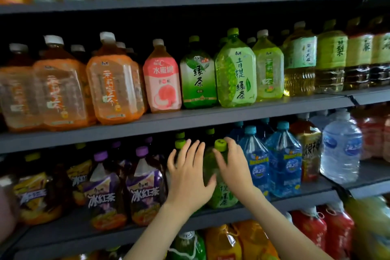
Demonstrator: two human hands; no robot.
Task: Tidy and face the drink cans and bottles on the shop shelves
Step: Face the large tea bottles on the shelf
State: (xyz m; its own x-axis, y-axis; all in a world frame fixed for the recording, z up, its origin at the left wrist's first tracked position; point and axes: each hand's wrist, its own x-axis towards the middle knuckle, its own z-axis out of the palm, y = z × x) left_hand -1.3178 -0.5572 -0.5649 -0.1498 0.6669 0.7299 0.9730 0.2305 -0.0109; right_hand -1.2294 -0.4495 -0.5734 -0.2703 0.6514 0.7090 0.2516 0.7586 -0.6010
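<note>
– Green tea bottle (pixel 223 196), which one are we on, and where is it?
– Between the two hands, on the shelf (pixel 295 201) near its front edge. The right hand (pixel 234 167) holds it at the neck, with the thumb in front just under the lime cap (pixel 220 145) and the fingers curled round behind. The left hand (pixel 188 175) is spread wide and flat, its thumb against the bottle's shoulder.
– So which step is this?
– Facing, I'd say. The label shows below the right wrist, but it looks turned a little aside.
– And what does the next move call for?
– Probably a small twist from the neck while the flat left hand steadies the body. After that it wants squaring up level with the blue bottle (pixel 258 167) just right of the right hand.
– Anything to mind?
– A second lime-capped bottle (pixel 179 143) stands just beyond the left fingertips, so the hand shouldn't shove it back.
</note>
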